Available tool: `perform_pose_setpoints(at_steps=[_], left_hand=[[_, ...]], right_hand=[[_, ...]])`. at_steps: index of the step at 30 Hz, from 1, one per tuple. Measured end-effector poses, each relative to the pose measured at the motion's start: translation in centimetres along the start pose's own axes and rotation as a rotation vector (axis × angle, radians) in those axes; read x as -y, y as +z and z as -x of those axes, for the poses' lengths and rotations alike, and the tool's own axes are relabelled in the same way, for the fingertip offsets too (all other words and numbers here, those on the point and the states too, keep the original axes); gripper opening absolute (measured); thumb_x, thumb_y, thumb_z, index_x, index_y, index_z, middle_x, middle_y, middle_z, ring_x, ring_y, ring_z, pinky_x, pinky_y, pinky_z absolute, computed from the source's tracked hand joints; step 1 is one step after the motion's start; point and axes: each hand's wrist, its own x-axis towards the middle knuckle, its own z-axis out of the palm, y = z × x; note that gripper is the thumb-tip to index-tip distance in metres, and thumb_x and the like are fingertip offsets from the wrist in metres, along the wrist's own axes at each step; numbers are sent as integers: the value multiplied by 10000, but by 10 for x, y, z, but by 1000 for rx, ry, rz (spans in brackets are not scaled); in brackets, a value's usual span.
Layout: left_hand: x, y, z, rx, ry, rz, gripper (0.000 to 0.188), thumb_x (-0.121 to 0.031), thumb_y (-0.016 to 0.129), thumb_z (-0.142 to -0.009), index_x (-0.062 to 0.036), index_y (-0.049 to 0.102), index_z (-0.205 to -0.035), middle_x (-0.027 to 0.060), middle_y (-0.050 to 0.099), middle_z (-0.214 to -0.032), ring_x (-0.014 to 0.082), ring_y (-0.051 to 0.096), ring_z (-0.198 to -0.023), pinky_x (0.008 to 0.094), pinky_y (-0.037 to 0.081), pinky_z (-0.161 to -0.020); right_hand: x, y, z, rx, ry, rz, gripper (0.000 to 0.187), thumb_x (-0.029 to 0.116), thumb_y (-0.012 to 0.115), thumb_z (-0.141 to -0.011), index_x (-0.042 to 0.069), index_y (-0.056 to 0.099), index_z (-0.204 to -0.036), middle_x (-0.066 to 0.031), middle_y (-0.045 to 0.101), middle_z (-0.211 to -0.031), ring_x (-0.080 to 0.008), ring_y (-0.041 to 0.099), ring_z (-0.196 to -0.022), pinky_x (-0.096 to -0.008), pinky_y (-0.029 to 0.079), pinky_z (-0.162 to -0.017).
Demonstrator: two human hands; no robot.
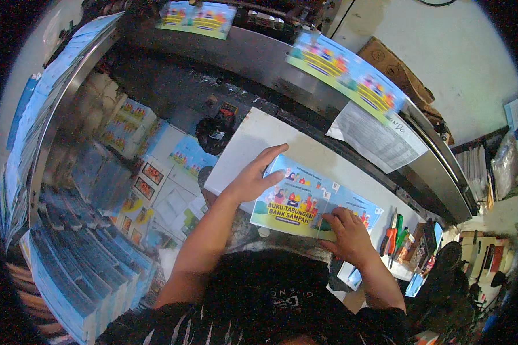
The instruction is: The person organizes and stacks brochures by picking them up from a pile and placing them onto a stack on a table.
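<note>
At my far left, a long row of blue-and-white paper stacks (63,63) leans along the metal ledge, and below it thick, blue-edged paper blocks (92,276) stand close together. I judge those to be gathered already, though I can't tell whether they are finished. Inward from them, loose colourful printed sheets (187,154) lie below the work surface, beside a crumpled black plastic bag (214,135).

Next comes my bare left hand (254,179), fingers extended and thumb spread, not closed on anything, at the upper-left edge of the glossy blue-and-yellow printed cover sheet (288,202). The sheet lies flat on the flat white board (242,146), between my hands and partly under the right one. It carries two picture panels side by side; I can't tell whether it is a single piece or a pile. It looks to be partway through handling, laid out but not set with the stacks.

My bare right hand (349,237) rests over its right-hand panel with fingers bent; whether they pinch the paper I can't tell. Beyond, more blue-and-yellow covers (348,72) sit along the grey metal rail, apparently left to deal with. Farther right are the orange-handled scissors (392,237), well apart from the sheet's middle.
</note>
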Motion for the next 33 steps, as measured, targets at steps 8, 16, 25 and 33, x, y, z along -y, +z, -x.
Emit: perform_pose_setpoints(at_steps=[8, 16, 25, 33], left_hand=[[18, -2, 6, 21, -21, 173, 771, -596, 397, -957, -23, 373, -1471, 148, 361, -1519, 265, 285, -1433, 376, 177, -1177], [10, -2, 4, 15, -23, 156, 664, -460, 469, -972, -44, 371, -1479, 146, 359, -1519, 267, 282, -1433, 382, 171, -1180], [20, -1, 1, 25, -20, 135, 506, -255, 386, -1033, -1, 355, -1470, 171, 376, -1495, 274, 305, -1421, 361, 197, -1173], [18, -2, 1, 2, 54, 170, 548, -321, 387, -1024, 0, 361, -1467, 158, 394, -1494, 269, 323, -1415, 356, 185, -1173]], right_hand=[[-7, -23, -21, 323, 125, -236, 608, 297, 790, -730, 55, 550, -1234, -164, 548, -1156, -349, 574, -1083, -444, 485, -923], [23, -2, -15, 93, 94, 69, 707, 317, 862, -632, 27, 516, -1176, -160, 539, -1056, -367, 562, -1017, -451, 494, -865], [-16, -36, -15, 70, -15, -309, 285, 139, 737, -753, 33, 632, -995, -147, 621, -970, -332, 627, -899, -420, 510, -777], [-78, -191, -59, -781, 238, 513, 417, -14, 611, -753, 110, 681, -1146, -125, 590, -957, -317, 589, -865, -405, 491, -779]])
